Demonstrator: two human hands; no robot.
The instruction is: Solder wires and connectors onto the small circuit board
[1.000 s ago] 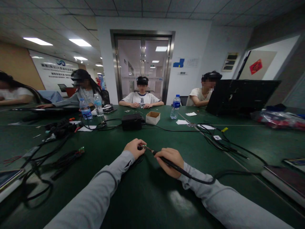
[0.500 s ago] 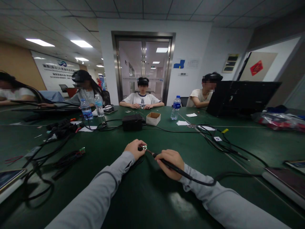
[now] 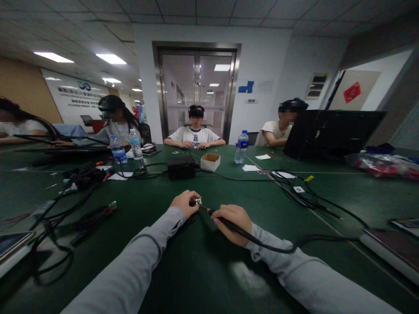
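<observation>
Room, from the head view: glass door in the far wall, a co-worker seated opposite, a monitor standing off to the right.
Table: dark green, with a black box, an open carton and a bottle farther back, and wires coiled to the left.
Work done on the board: looks under way to me, with the tool brought right up close; nothing I can make out as finished, the details being too small.
Work left on the board: can't tell how much; it is in hand, not yet set down.
Board's look: tiny, green with pale bright spots, a dark end running into the grip.
Board's place: at the left fingertips, just above the table.
Left hand: pinched narrow on the board's dark end.
Right hand: wrapped round the tool like a pen.
Tool: slim, black, its thin reddish tip aimed at the board; touching or just short, I can't tell.
Cord: black, trailing over the right sleeve.
</observation>
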